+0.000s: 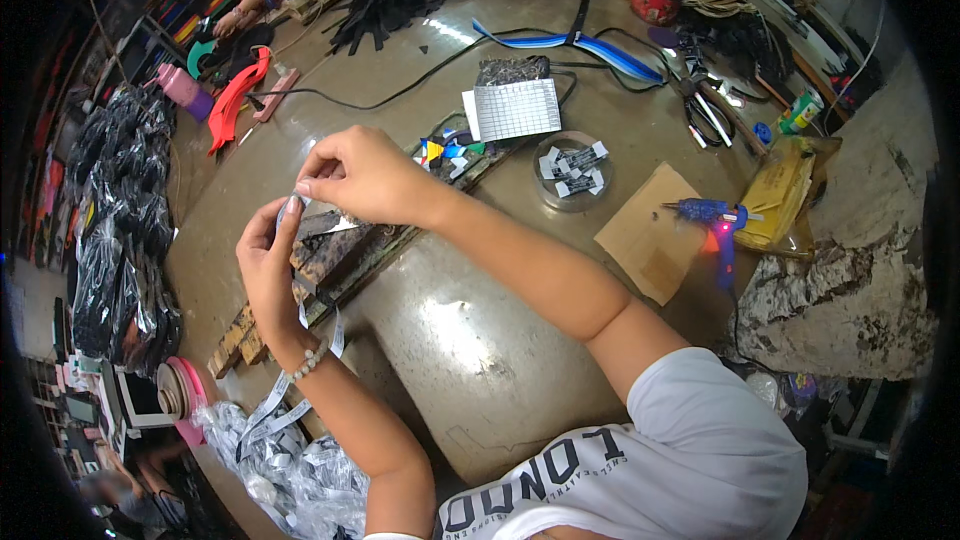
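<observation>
Left hand [268,258] and right hand [358,178], nearly closed, pinch between thumb and fingertips what seems the pale ribbon [337,333] above the tabletop [215,210], nearer its left edge; flat, taut, untwisted handling should serve best.

Slick Sheen Beside Rough Grain

The brown surface [450,325] looks smooth and glossy, throwing back bright glare. Crinkled clear plastic, shiny along its folds, makes up the bag [300,480] and the wrapping [125,240] over the dark bundles. The glue gun [715,212] is smooth plastic; the yellow packet [785,195] looks like glossy film. The cardboard sheet [648,235] is matt, the gridded sheet [518,108] flat paper. Worn wood [235,343] shows a rough, blotched face. The wall [840,305] is coarse and flaking; the shirt [720,430] is matt cloth. The thin white strip [337,337] appears smooth, its material unclear.
</observation>
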Motion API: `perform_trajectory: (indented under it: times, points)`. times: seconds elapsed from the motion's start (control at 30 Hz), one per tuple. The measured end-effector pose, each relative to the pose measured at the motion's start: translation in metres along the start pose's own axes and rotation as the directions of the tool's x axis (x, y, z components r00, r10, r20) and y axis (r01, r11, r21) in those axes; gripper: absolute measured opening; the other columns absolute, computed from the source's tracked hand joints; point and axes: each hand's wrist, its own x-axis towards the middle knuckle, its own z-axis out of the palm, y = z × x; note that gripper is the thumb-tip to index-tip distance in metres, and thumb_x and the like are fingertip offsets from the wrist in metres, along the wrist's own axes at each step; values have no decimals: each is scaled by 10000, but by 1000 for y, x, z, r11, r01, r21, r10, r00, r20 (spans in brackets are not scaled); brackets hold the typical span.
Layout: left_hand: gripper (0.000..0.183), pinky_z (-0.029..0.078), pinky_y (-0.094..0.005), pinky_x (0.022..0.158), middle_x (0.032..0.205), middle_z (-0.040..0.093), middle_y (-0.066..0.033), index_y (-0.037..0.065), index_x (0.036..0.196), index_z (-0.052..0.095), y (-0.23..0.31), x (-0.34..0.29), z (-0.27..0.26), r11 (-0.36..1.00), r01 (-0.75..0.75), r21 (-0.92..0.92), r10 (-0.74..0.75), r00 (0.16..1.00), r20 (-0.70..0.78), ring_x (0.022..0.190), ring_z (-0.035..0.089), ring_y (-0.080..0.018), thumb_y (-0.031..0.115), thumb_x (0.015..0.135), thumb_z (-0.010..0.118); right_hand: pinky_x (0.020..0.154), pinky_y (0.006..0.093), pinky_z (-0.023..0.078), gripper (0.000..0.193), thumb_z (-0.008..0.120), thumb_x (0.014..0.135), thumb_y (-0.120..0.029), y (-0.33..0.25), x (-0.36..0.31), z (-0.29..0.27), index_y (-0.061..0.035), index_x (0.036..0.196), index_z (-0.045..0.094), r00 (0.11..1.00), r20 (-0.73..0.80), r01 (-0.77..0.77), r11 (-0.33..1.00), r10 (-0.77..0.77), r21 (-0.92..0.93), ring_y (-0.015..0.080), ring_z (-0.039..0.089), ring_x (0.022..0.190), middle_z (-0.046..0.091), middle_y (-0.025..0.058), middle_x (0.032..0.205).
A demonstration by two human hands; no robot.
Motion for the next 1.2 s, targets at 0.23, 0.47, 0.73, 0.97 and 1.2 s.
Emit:
perform_trajectory:
  times: [0.23, 0.47, 0.73, 0.97, 1.2]
  points:
    - [240, 319, -153, 571, 798, 615, -1, -20, 957, 629, -3, 3, 2, 998, 18, -62, -15, 999, 36, 658, 462, -22, 192, 844, 627, 637, 235, 474, 192, 679, 772, -135, 8, 5, -3, 31, 865, 649, 996, 67, -63, 997, 60, 49, 88, 587, 691, 655, 79, 766]
    - [233, 251, -154, 488, 773, 612, 5, -13, 962, 632, -3, 3, 5, 998, 5, -55, -5, 1000, -7, 566, 382, 7, 181, 833, 641, 637, 234, 467, 217, 685, 770, -166, 7, 5, -6, 22, 874, 653, 992, 93, -90, 996, 89, -3, 82, 574, 697, 655, 67, 767]
    - [250, 237, -159, 476, 755, 608, 15, -4, 953, 641, -5, 4, 11, 998, -3, -58, 6, 999, 47, 541, 355, 6, 211, 827, 649, 617, 245, 452, 207, 683, 762, -177, 14, 6, -4, 7, 853, 663, 997, 72, -25, 1000, 25, 0, 83, 556, 665, 654, 66, 750]
    - [273, 228, -165, 465, 748, 608, 17, 7, 954, 644, -4, 4, 12, 999, 25, -36, -23, 999, 37, 526, 339, 0, 248, 825, 650, 620, 243, 453, 193, 679, 760, -160, 13, 5, -7, 9, 852, 661, 997, 70, -12, 998, 16, -55, 80, 554, 663, 654, 69, 749]
    - [295, 238, -163, 466, 746, 616, 13, -4, 977, 634, -5, 5, 11, 999, 16, -46, -14, 998, 54, 531, 349, -1, 248, 824, 647, 605, 239, 451, 207, 693, 762, -163, 25, 10, -7, 18, 856, 655, 992, 90, -90, 996, 89, 4, 75, 552, 676, 644, 50, 747]
